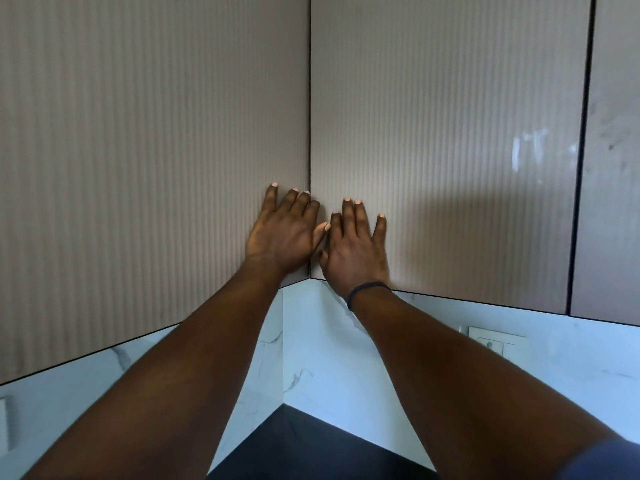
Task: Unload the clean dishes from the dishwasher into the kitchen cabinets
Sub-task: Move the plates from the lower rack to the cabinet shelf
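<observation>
Two beige ribbed upper cabinet doors meet in a corner, and both are closed. My left hand (284, 230) lies flat with straight fingers against the left door (138, 150), near its lower right corner. My right hand (356, 247) presses flat on the right door (450, 133), near its lower left corner, with a dark band around the wrist. Neither hand holds anything. No dishes and no dishwasher are in view.
A third glossy cabinet door (613, 168) stands at the far right. Below the cabinets runs a white marbled backsplash (311, 358) with a wall socket (495, 341) on the right. A dark countertop (311, 452) fills the corner beneath.
</observation>
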